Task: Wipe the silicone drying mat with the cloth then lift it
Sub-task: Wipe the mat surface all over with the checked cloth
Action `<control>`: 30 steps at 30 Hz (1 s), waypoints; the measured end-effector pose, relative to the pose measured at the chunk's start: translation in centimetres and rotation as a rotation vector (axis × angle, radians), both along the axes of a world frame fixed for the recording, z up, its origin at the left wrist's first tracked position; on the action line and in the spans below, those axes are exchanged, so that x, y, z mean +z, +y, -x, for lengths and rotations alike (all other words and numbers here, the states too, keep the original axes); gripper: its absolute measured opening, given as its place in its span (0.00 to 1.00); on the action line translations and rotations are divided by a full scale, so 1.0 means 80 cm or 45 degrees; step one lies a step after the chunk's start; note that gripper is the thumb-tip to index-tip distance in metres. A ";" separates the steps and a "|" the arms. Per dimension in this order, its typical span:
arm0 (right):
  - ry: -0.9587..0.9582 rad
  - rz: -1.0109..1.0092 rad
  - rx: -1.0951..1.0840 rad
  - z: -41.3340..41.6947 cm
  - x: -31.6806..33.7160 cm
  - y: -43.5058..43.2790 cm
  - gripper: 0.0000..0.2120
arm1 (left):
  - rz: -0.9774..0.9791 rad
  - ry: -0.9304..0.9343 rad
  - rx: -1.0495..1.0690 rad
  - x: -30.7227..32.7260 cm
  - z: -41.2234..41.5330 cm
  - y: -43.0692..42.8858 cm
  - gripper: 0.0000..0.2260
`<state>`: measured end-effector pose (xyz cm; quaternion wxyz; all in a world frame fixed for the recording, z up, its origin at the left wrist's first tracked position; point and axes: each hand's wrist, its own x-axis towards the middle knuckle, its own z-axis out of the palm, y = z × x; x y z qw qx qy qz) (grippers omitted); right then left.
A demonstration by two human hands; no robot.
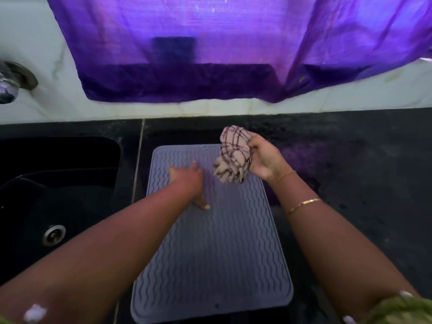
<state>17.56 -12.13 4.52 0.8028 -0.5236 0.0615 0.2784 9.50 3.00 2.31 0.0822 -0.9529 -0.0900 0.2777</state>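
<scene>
A grey silicone drying mat [215,249] with wavy ridges lies flat on the black counter, right of the sink. My left hand [187,181] rests on the mat's far left part with fingers spread and thumb pointing back. My right hand [264,157] grips a bunched beige cloth [233,155] with dark checked stripes, held just above the mat's far right corner. Whether the cloth's hanging end touches the mat I cannot tell.
A black sink [58,188] with a metal drain [54,235] lies to the left. A tap [11,83] juts from the white tiled wall. A purple curtain [233,43] hangs behind. Black counter [362,183] extends to the right.
</scene>
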 end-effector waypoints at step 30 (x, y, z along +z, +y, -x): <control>-0.995 1.312 0.271 0.029 -0.047 0.005 0.13 | 0.017 -0.057 -0.049 -0.043 -0.041 0.017 0.61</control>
